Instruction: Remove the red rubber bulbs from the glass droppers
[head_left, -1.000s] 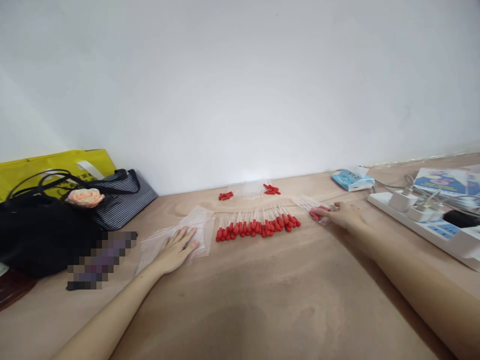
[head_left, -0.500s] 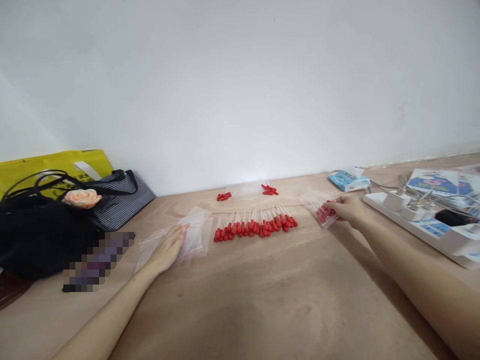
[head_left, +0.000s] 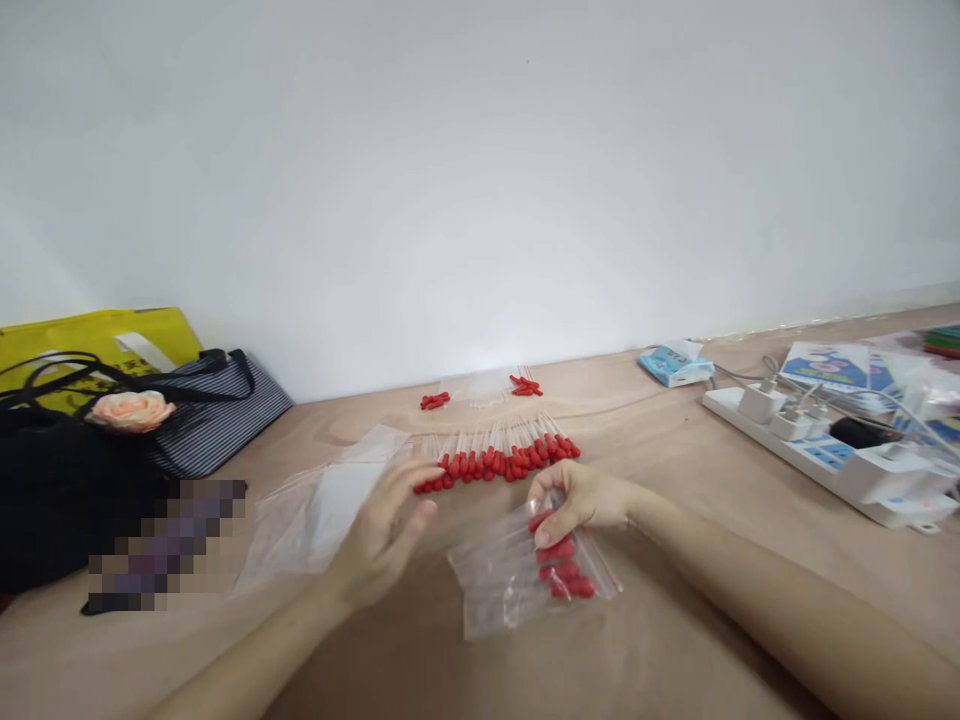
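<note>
My right hand [head_left: 581, 505] pinches a clear zip-lock bag [head_left: 499, 590] by its right end, thumb on top, and several red-bulbed droppers show through the plastic. With its fingers apart, my left hand [head_left: 390, 530] is raised at the left end of a row of droppers [head_left: 495, 462]. Their red bulbs point toward me and their clear tubes point to the wall. Whether the left fingertips touch the leftmost bulbs, I cannot tell. Flat clear zip-lock bags [head_left: 307, 520] lie left of that hand, partly covered by it.
Behind the row lies another clear bag [head_left: 480, 385] with red bulbs [head_left: 526, 386] at both ends. At right are a white power strip [head_left: 825, 455] with plugs, a blue tissue pack [head_left: 675, 366] and leaflets [head_left: 832, 368]. Bags, including a striped one [head_left: 232, 410], crowd the left side.
My right hand has brought the bag of droppers from the far right to the front of the row. The left hand has lifted off the flat bags and moved right.
</note>
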